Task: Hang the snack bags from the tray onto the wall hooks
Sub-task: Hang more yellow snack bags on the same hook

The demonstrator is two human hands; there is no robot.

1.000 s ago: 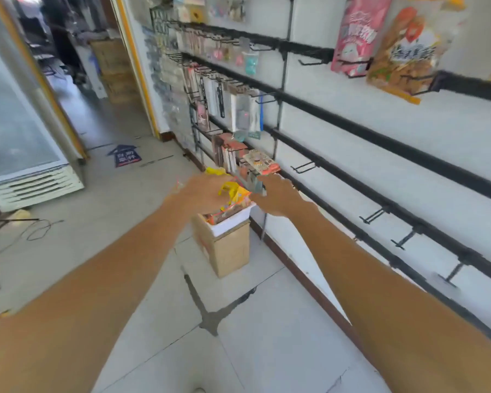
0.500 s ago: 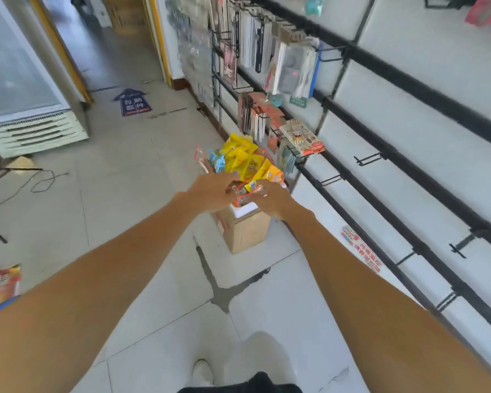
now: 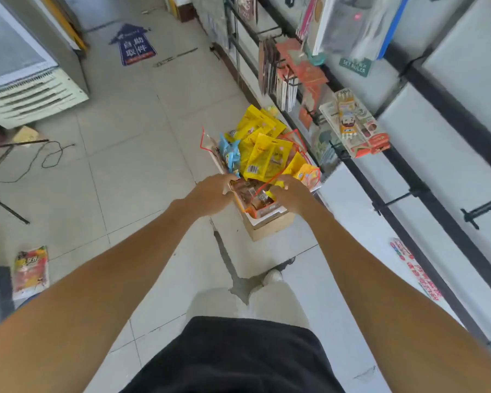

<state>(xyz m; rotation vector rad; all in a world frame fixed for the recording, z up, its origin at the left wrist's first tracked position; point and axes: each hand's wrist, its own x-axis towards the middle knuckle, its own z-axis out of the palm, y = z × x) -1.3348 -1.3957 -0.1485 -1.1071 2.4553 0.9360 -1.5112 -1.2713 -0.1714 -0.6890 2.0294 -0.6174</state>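
Nearest, short of the tray (image 3: 264, 220): black shorts (image 3: 230, 355) and 1 pale shoe (image 3: 272, 277). Well left of the tray, 1 red pack (image 3: 30, 272) lies flat on the floor.

2 bare arms reach to the tray's near end. L grip (image 3: 210, 194) is at the near-left corner, fingers curled against a brown bag (image 3: 248, 191); can't tell if it's grasping. R grip (image 3: 292, 194) is at the near-right corner, fingers curled onto a clear red-edged bag (image 3: 264, 191).

1 white tray sits on 1 cardboard box (image 3: 272, 231), which stands on the floor by the wall foot. In the tray, heaped:
- approx 6 yellow bags (image 3: 267, 157)
- 1 blue bag (image 3: 230, 154) on the left side
- the brown bag at the near end
- 2-3 clear red-edged ones; exact no. unclear, they overlap

Right of the tray, on the wall rails, 2 bare hooks (image 3: 394, 198) show plainly. Beyond the tray and to its right, more wall hooks are loaded w/ carded goods (image 3: 352, 123).

Left of the tray, 1 black cable (image 3: 48, 154) lies on the floor. Far beyond the tray: 1 blue floor sticker (image 3: 132, 45). Far left of it: 1 freezer (image 3: 26, 80).
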